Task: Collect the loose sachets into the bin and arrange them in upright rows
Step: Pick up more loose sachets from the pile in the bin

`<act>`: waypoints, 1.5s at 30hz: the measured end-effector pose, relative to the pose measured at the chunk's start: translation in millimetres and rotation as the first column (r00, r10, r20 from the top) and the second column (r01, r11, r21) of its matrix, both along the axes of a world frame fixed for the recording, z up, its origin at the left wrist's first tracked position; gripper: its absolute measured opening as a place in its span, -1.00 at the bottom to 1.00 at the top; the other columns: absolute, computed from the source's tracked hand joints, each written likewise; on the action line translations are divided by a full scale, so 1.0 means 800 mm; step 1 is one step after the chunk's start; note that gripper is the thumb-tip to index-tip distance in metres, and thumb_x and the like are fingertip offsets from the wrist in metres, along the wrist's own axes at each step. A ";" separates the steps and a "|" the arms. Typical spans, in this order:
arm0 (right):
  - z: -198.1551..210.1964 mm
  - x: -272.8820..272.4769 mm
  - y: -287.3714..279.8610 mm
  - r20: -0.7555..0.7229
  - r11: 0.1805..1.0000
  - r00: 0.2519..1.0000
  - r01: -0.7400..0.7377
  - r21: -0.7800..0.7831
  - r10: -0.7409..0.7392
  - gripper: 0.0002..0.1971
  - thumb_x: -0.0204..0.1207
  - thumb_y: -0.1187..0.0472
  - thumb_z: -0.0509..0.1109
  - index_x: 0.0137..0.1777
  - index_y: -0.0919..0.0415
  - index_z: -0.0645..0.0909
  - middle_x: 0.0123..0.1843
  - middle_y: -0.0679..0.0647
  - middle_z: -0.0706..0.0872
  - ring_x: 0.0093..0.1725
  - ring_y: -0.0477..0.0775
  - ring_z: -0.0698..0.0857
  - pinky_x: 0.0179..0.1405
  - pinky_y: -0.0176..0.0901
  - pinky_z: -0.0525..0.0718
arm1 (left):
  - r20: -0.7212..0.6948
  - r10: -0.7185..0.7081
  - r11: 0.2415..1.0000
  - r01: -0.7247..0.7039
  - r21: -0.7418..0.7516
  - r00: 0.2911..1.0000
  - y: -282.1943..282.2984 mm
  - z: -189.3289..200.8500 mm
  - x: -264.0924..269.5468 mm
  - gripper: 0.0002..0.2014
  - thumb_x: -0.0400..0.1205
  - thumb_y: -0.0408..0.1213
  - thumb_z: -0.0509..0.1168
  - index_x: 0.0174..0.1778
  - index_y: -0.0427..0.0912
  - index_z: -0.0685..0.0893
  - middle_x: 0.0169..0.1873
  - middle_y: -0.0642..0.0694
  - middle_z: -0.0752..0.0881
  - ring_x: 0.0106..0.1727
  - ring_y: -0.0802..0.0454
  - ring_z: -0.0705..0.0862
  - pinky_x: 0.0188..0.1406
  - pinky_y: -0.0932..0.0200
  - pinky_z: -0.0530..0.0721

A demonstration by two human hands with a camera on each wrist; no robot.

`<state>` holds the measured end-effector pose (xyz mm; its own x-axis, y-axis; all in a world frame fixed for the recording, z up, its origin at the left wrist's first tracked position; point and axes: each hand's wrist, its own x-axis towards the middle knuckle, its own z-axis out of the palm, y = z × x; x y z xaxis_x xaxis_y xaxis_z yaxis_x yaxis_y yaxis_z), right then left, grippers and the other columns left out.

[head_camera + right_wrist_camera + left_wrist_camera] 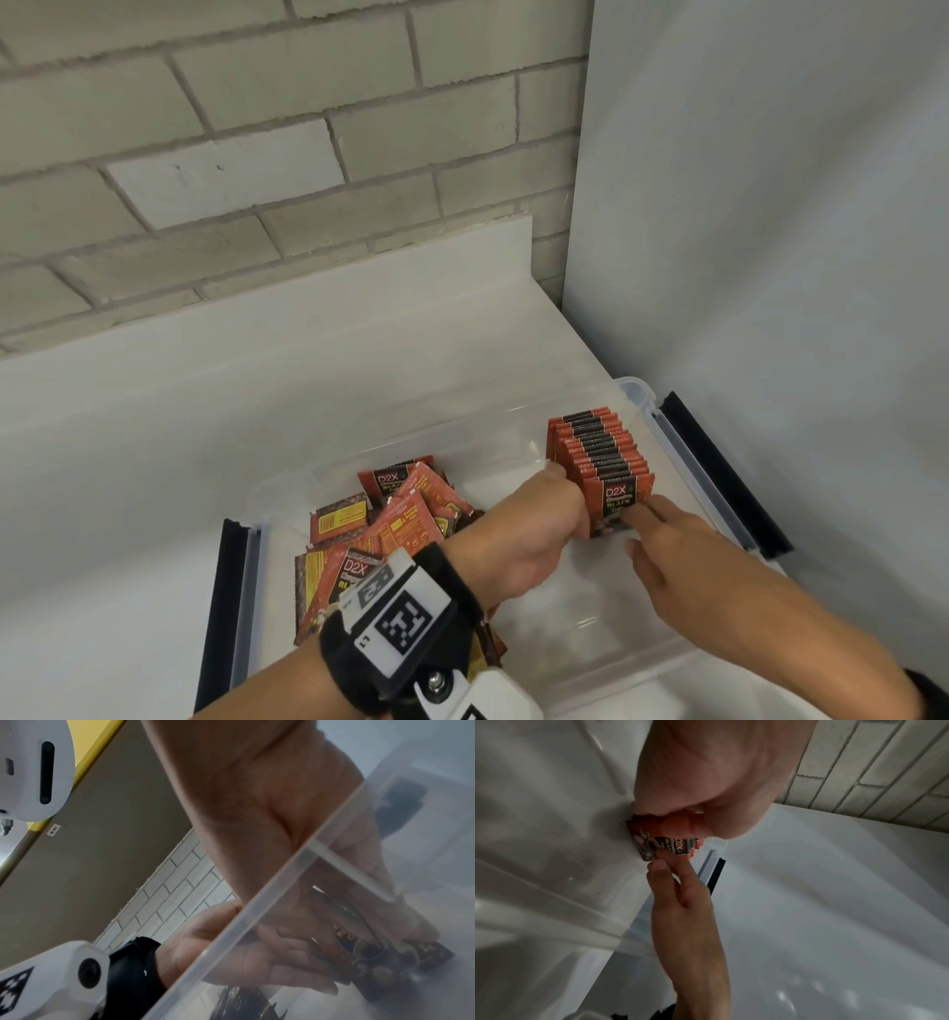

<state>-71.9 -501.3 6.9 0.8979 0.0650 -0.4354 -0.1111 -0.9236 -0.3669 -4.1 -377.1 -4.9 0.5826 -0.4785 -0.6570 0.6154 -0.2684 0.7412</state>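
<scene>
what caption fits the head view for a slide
Both hands steady an upright row of orange sachets inside a clear plastic bin, loose sachets piled alongside.

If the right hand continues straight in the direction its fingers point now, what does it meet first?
The right hand points up-left at the front sachet of the upright row. Its fingertips already seem to touch that sachet, so it probably presses the row, which the left hand steadies.

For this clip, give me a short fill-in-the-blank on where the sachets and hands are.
1. The upright row stands at the bin's far ____ corner.
2. The loose pile lies ____ the bin.
3. The right hand's fingertips touch the ____ sachet of the row.
4. The left hand grips the row's ____ side.

Missing words: right; inside; front; left
</scene>
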 end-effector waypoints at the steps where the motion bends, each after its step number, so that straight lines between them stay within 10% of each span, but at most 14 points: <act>1: 0.000 0.000 0.000 0.001 1.000 1.000 0.005 -0.005 -0.005 -0.65 0.75 0.19 0.07 0.51 0.05 0.30 0.45 -0.06 0.35 0.26 -0.08 0.56 0.25 -0.34 0.53 | 0.010 -0.006 1.000 0.006 0.007 1.000 -0.001 0.001 -0.002 -0.25 0.19 -0.63 0.09 0.36 -0.15 0.50 0.32 -0.17 0.60 0.42 -0.06 0.49 0.54 0.05 0.36; 9: 0.003 -0.001 0.001 0.008 1.000 1.000 -0.014 -0.027 0.014 -0.67 0.75 0.22 0.07 0.49 0.06 0.33 0.44 -0.06 0.36 0.25 -0.09 0.54 0.27 -0.33 0.51 | 0.063 -0.031 0.996 0.026 0.089 0.998 0.005 -0.002 -0.002 -0.43 0.45 -0.75 0.00 0.36 -0.35 0.52 0.09 -0.40 0.60 0.43 -0.15 0.47 0.48 0.18 0.40; 12: 0.010 -0.002 -0.002 0.009 0.999 0.999 -0.046 -0.022 0.046 -0.65 0.76 0.21 0.05 0.51 0.07 0.32 0.45 -0.07 0.40 0.20 -0.15 0.48 0.24 -0.40 0.45 | 0.106 -0.113 0.990 0.103 0.099 0.988 0.019 0.014 0.003 -0.54 0.54 -0.80 -0.07 -0.27 -0.21 0.59 -0.41 0.01 0.70 -0.06 0.22 0.64 -0.16 0.51 0.51; 17: 0.016 -0.005 -0.003 0.048 0.996 0.996 -0.080 0.030 0.078 -0.78 0.75 0.11 0.07 0.28 0.04 0.48 0.20 -0.10 0.58 0.09 -0.13 0.62 0.08 -0.40 0.58 | 0.214 -0.179 0.974 0.142 0.177 0.960 0.081 0.052 0.018 -0.53 0.65 -0.61 0.12 0.42 -0.11 0.51 0.35 0.01 0.57 0.36 0.10 0.55 0.28 0.27 0.57; 22: 0.028 -0.001 0.028 0.064 0.965 0.988 -0.152 0.215 0.141 -0.76 0.63 -0.09 0.25 0.25 -0.12 0.47 0.08 -0.30 0.53 0.07 -0.33 0.52 0.12 -0.45 0.54 | 0.464 -0.531 0.821 0.295 0.488 0.709 0.146 0.091 0.028 -0.62 0.69 -0.31 0.23 0.33 0.23 0.53 0.23 0.25 0.59 0.25 0.27 0.59 0.27 0.20 0.59; 26: 0.028 -0.001 0.059 0.006 0.932 0.979 -0.193 0.308 0.201 -0.64 0.54 -0.17 0.34 0.29 -0.24 0.37 0.01 -0.42 0.43 -0.01 -0.44 0.45 -0.02 -0.50 0.51 | 0.294 -0.840 0.470 0.342 0.814 0.456 0.171 0.100 0.022 -0.57 0.68 -0.12 0.27 0.46 0.15 0.36 0.30 0.13 0.43 0.16 0.17 0.53 0.14 0.17 0.55; 32: 0.010 0.006 0.094 0.027 0.889 0.978 -0.200 0.411 0.207 -0.13 0.55 -0.16 0.36 0.53 -0.54 -0.29 0.04 -0.48 0.28 0.02 -0.39 0.45 0.11 -0.35 0.51 | 0.125 -0.853 0.360 0.398 0.844 0.506 0.191 0.083 0.002 -0.24 0.64 -0.17 0.35 0.62 0.05 0.00 0.43 0.09 0.39 0.20 0.13 0.56 0.07 0.25 0.56; 38: 0.005 0.006 0.107 0.014 0.886 0.962 -0.257 0.385 0.273 -0.69 0.60 -0.21 0.24 0.31 -0.26 0.42 0.16 -0.28 0.30 0.09 -0.22 0.54 0.17 -0.17 0.60 | 0.114 -0.869 0.329 0.391 0.860 0.481 0.201 0.078 -0.001 -0.41 0.55 -0.15 0.44 0.44 0.02 0.30 0.10 0.16 0.26 0.12 0.19 0.38 -0.06 0.29 0.42; 41: 0.009 0.006 0.109 -0.015 0.887 0.970 -0.213 0.410 0.241 -0.69 0.56 -0.15 0.34 0.17 -0.19 0.31 0.10 -0.34 0.32 0.07 -0.23 0.54 0.11 -0.19 0.62 | 0.104 -0.880 0.309 0.394 0.866 0.463 0.204 0.080 -0.003 -0.51 0.54 -0.14 0.45 0.32 0.09 0.37 0.10 0.14 0.20 0.09 0.18 0.25 -0.23 0.32 0.33; 45: 0.003 0.011 0.112 -0.021 0.869 0.982 -0.154 0.471 0.185 -0.19 0.53 -0.04 0.44 0.44 -0.44 -0.17 -0.02 -0.47 0.28 -0.16 -0.40 0.52 -0.21 -0.44 0.54 | 0.128 -0.847 0.377 0.414 0.829 0.516 0.207 0.075 -0.006 -0.49 0.50 -0.19 0.50 0.24 0.08 0.36 0.13 0.13 0.27 -0.13 0.25 0.40 -0.35 0.39 0.39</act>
